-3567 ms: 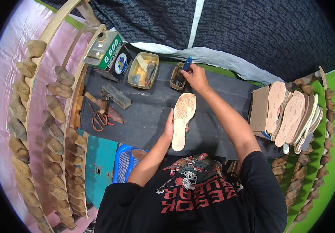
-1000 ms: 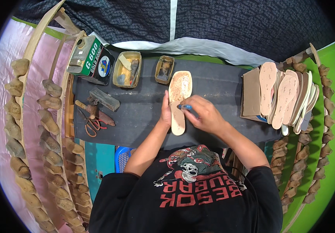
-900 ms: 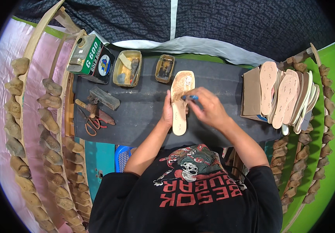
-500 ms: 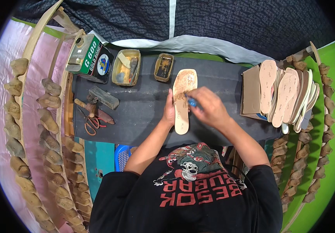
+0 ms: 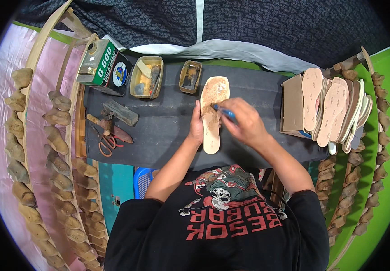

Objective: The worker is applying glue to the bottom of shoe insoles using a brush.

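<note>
Tan insole (image 5: 212,115) lies lengthwise on the dark work mat (image 5: 168,126), directly before the person. Its upper half, toe end, carries a darker, mottled coat that looks like glue; the heel half is bare and pale, so I judge the coating roughly half done. The left hand (image 5: 196,128) lies along the insole's left edge, fingers pressed against it to steady it. The right hand (image 5: 244,124) is closed in a pinch round a blue-handled brush (image 5: 223,112), whose tip touches the insole near the line where the coating ends. Two open rectangular tins (image 5: 146,83) stand at the far edge of the mat, with a green adhesive can (image 5: 104,67) to their left. A leaning stack of insoles (image 5: 335,110) at the right appears uncoated, so much is left. Scissors (image 5: 107,142) lie untouched at the left.
</note>
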Motion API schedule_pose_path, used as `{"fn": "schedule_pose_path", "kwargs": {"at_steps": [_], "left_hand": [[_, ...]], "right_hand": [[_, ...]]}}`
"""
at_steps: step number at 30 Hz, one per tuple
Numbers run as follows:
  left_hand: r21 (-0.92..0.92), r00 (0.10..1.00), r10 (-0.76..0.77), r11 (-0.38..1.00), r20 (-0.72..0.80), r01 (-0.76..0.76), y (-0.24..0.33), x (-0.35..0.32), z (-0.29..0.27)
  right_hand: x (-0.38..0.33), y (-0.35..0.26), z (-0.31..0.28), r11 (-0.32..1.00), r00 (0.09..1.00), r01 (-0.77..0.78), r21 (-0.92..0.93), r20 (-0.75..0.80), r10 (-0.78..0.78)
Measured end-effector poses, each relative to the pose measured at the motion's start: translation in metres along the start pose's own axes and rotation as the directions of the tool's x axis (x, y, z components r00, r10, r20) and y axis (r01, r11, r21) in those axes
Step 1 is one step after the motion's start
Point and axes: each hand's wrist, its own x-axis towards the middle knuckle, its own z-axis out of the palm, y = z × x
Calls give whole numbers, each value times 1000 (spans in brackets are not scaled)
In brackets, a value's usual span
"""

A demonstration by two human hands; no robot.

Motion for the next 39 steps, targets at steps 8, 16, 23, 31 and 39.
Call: {"fn": "schedule_pose_path", "kwargs": {"at_steps": [8,16,23,31,39], "left_hand": [[-4,999,31,1000,-23,-31,-3,-1,17],[1,999,-12,1000,45,12,6,1,-9],[38,951,89,996,-297,-82,7,-4,56],[-204,905,-27,971,425,125,5,12,-28],[-87,995,-41,995,89,49,0,-2,25]], "right_hand": [[-5,-2,-2,998,997,64,-21,42,-63],[-30,-40,12,989,960,131,66,240,-144],[-15,-23,9,989,978,143,45,146,-148],[-29,-36,2,987,954,143,76,255,-157],[-11,-13,-3,990,987,142,0,81,-141]]}}
